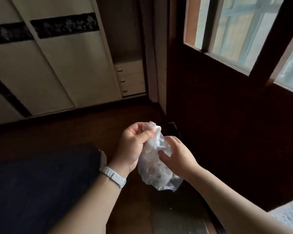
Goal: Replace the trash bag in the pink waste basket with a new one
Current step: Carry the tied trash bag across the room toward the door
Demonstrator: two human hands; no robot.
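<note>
A clear plastic trash bag (155, 171) with scraps of rubbish inside hangs in the air above the dark wooden floor, low in the middle of the head view. My left hand (134, 146), with a white watch strap on its wrist, is closed around the bunched top of the bag. My right hand (176, 154) pinches the bag's upper right side just below that. The pink waste basket is not in view.
A white sliding wardrobe (57, 68) with small drawers (130, 78) lines the far wall. A dark wooden door with glass panes (235, 81) stands on the right. A dark blue surface (41, 183) fills the lower left. A pale textured edge (287, 215) shows at the lower right.
</note>
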